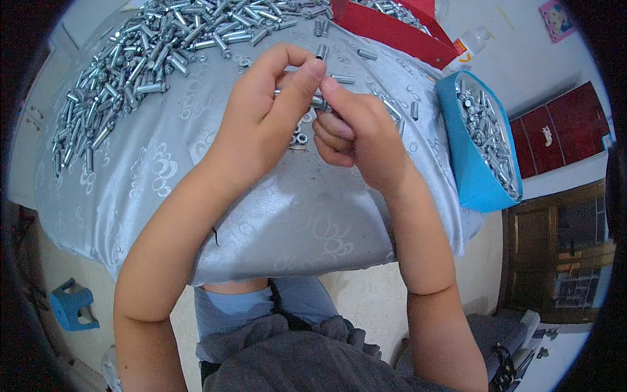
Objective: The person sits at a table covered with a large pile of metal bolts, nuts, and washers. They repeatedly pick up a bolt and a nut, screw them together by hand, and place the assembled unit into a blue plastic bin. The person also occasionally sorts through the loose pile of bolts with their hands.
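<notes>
My left hand [271, 98] is closed, its thumb and index finger pinching a short metal sleeve [322, 51] that sticks up past the thumb tip. Close against it, my right hand [362, 127] is closed too, fingers curled in. A metal bolt [319, 102] shows between the two hands, at the right hand's thumb and fingers; its far end is hidden by the left hand. Under the hands lie several small nuts and washers [300, 138]. Just beyond the right hand, a few loose metal sleeve anchors [343, 79] rest on the cloth.
A big heap of metal sleeve anchors [150, 59] covers the table's far left. The silver patterned tablecloth [157, 170] drapes over the edge. At right stands a blue box [467, 157] full of anchors; a red box [392, 29] and white bottle [471, 42] are behind. A blue stool [73, 305] stands lower left.
</notes>
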Available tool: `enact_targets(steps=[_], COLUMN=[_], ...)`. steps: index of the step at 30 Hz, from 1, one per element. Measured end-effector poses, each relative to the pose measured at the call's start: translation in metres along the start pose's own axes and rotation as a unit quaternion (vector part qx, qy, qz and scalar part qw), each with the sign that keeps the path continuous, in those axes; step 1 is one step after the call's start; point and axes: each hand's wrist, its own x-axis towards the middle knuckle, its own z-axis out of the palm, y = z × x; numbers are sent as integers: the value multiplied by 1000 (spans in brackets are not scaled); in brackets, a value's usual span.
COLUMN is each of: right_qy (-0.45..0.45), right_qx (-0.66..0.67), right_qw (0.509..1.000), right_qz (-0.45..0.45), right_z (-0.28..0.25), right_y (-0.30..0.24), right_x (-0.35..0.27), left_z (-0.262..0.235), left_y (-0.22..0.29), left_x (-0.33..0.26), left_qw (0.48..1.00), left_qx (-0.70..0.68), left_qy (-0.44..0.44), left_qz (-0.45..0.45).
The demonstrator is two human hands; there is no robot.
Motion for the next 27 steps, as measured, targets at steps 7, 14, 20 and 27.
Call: enact_targets(steps=[7,14,20,27], right_qy=[9,99,121,125], right_qx=[155,338,432,439], right_qw=[987,930,888,883], right_qz=[42,-106,-97,-107], right_z=[-8,-51,-52,-64], right_y=[0,-12,-11,-15], right_x=[3,-3,1,-4], left_z=[6,-12,-36,-66], left_y=[1,16,8,1], left_x=[-3,-8,1,33], left_qw=[993,855,816,792], left_qx=[93,-80,-300,-585], left_qy=[4,-443,-434,-11], left_qz=[75,-257,-238,-171])
